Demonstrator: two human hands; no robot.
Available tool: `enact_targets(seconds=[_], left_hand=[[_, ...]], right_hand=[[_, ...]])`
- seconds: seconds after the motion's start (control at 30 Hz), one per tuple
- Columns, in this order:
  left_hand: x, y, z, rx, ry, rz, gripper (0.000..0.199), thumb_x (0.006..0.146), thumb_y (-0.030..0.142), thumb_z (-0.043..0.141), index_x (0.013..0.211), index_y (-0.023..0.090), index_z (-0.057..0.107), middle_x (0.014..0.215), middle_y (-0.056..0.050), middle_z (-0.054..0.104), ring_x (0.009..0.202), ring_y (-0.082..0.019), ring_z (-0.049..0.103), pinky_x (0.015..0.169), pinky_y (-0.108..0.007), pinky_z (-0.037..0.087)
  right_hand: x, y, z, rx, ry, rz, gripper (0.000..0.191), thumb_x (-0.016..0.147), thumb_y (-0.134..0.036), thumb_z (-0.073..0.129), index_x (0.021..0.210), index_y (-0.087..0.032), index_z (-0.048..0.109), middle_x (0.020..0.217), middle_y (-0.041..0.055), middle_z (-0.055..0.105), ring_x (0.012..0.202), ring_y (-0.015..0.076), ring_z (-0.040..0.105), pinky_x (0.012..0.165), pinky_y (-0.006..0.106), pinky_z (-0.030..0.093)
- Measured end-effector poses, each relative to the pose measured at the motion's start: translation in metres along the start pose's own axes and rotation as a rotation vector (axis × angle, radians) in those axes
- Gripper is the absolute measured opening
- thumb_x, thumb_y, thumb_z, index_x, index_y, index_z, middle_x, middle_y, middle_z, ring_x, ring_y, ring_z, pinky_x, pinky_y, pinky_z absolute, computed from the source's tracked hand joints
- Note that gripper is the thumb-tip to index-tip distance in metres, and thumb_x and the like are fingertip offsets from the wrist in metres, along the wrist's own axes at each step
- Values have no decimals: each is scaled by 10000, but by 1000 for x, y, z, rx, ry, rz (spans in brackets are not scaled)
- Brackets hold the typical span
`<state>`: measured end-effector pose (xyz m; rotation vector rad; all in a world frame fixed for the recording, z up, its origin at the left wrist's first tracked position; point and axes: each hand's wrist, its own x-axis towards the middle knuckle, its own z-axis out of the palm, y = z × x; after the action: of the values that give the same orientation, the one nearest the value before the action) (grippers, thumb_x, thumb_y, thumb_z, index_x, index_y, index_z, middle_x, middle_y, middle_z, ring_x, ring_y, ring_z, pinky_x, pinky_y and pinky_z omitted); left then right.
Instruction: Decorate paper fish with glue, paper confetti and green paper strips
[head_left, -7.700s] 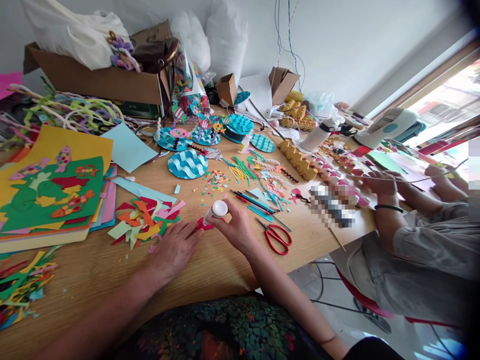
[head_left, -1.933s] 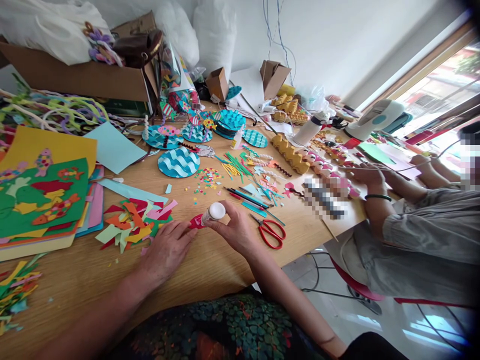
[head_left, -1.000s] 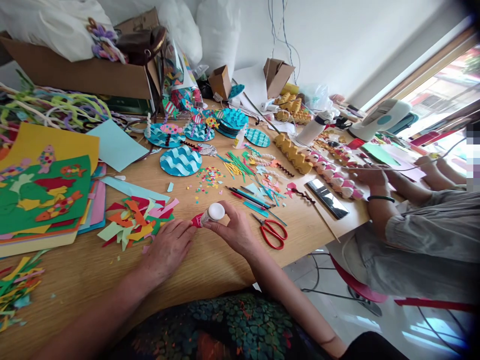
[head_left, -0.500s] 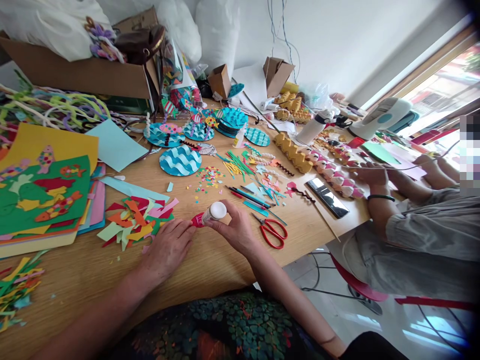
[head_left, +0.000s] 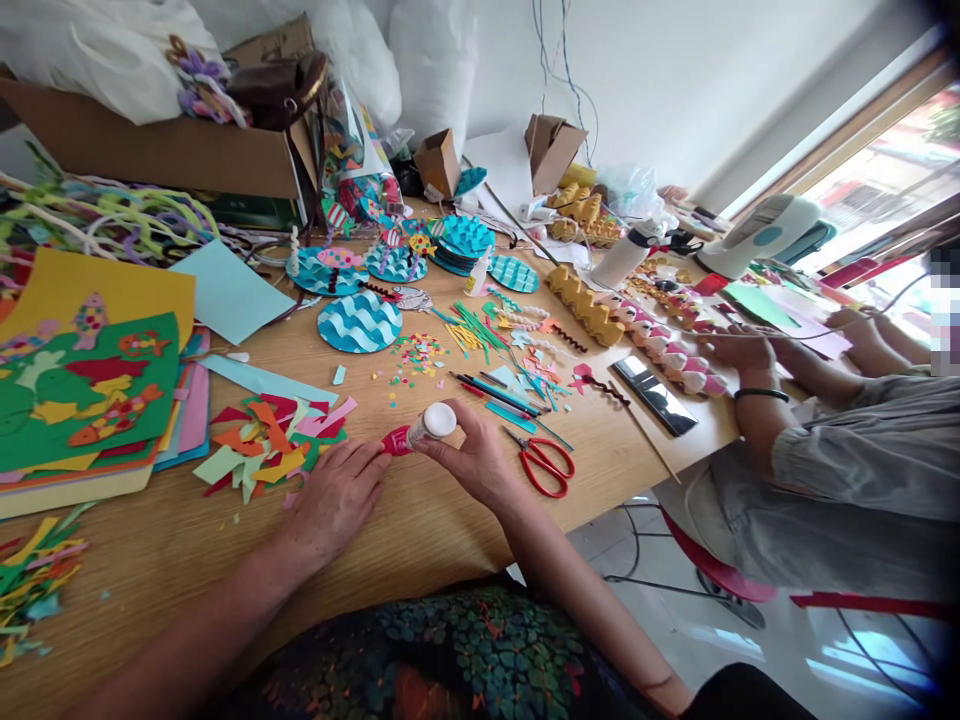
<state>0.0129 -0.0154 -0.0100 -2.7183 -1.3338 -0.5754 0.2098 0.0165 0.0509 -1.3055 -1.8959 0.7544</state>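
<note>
My right hand (head_left: 476, 460) is closed around a white glue stick (head_left: 438, 421), which is tilted with its lower end against a small red paper cutout (head_left: 397, 441) on the table. The cutout has drawn lines on it and looks like a piece of a paper fish. My left hand (head_left: 337, 495) lies flat on the table, fingers stretched out, its fingertips resting on the cutout's left end. Beside that hand is a pile of coloured paper scraps (head_left: 274, 440). Red-handled scissors (head_left: 547, 468) lie to the right of my right hand.
Pens (head_left: 499, 395), paper dots (head_left: 420, 350) and a blue wavy disc (head_left: 360, 321) lie beyond my hands. Coloured sheets (head_left: 97, 390) are stacked at left. A phone (head_left: 654, 396) and egg-carton strips (head_left: 585, 305) lie at right, near another person's arm (head_left: 757, 390).
The glue stick and my right hand have shifted very slightly to the right. My left hand stays on the red cutout.
</note>
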Motion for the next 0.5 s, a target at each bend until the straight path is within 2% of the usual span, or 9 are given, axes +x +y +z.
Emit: enact_targets(seconds=[0.17, 0.5], left_hand=[[0, 1, -1, 2, 4, -5, 261, 849, 170, 397, 1021, 172, 593, 1048, -84, 613, 978, -235, 531, 852, -401, 448], [1, 0, -2, 19, -6, 12, 258, 844, 170, 413, 1020, 145, 600, 1036, -89, 624, 961, -243, 537, 853, -400, 456]], right_hand=[[1, -1, -4, -1, 8, 6, 247, 714, -408, 633, 791, -189, 549, 727, 2, 603, 670, 146, 531, 610, 239, 382], [10, 0, 6, 36, -1, -30, 217, 705, -364, 636, 787, -188, 538, 735, -5, 587, 676, 142, 523, 612, 234, 376]])
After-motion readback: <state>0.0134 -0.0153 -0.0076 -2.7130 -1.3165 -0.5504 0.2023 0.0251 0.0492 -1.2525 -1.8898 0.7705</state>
